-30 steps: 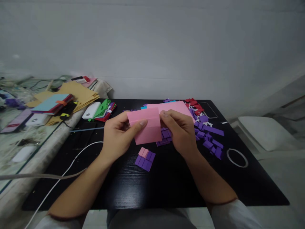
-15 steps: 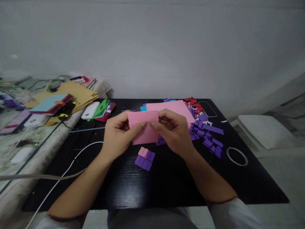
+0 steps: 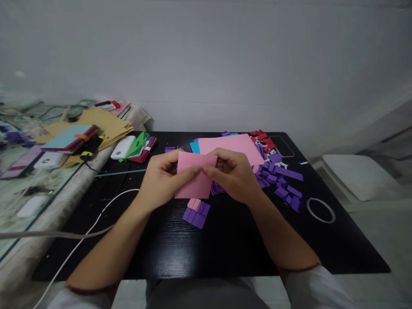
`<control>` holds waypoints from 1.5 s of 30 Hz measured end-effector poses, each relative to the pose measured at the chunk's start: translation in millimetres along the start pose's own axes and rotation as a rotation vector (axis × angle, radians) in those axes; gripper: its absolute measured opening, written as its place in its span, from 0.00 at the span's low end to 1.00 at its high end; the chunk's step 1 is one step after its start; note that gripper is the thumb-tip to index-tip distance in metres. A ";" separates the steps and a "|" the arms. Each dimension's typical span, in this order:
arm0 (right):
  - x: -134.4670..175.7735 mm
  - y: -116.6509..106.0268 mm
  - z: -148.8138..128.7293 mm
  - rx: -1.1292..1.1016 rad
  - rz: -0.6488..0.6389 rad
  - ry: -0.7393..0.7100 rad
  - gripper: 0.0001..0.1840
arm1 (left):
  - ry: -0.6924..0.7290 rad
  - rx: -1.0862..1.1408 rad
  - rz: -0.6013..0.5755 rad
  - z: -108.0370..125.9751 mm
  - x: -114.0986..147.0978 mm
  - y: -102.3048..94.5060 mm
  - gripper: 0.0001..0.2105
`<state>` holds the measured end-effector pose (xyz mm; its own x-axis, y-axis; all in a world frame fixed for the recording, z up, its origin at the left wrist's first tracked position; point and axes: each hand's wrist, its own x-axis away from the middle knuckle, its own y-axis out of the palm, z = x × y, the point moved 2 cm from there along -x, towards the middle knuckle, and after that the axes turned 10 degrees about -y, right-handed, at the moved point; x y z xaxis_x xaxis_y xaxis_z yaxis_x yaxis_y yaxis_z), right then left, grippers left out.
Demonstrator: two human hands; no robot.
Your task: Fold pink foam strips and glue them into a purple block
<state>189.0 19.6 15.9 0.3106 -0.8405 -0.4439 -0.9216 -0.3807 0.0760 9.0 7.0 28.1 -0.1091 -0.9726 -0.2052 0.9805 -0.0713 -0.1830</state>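
A square piece of pink paper (image 3: 195,184) is held up over the black table between both hands. My left hand (image 3: 162,178) grips its left side, thumb on the front face and fingers curled behind. On the other side my right hand (image 3: 234,174) pinches it the same way, and the two thumb tips nearly meet at the middle. A faint crease runs across the upper part of the sheet. Just below lies a small block of folded purple pieces (image 3: 197,216) with pink folded pieces (image 3: 194,204) at its upper left.
Behind the hands lies a large pink sheet (image 3: 231,148) over a blue one. Purple folded strips (image 3: 283,184) and red pieces (image 3: 264,139) are heaped to the right, near a white ring (image 3: 321,210). Green and red paper bundles (image 3: 140,148) and a white cable (image 3: 96,216) are at left.
The pink paper has shifted slightly right and down and is turned a little in my hands. Both hands keep their pinch on it, with the thumbs close together.
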 end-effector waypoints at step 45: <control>-9.1 -17.7 -2.1 0.082 0.048 0.010 0.11 | -0.081 0.036 -0.067 -4.7 -13.6 -19.7 0.07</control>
<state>202.9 33.2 20.5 0.2679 -0.8611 -0.4321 -0.9512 -0.3077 0.0233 -9.6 22.7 30.0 -0.1627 -0.9800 -0.1146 0.9769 -0.1437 -0.1583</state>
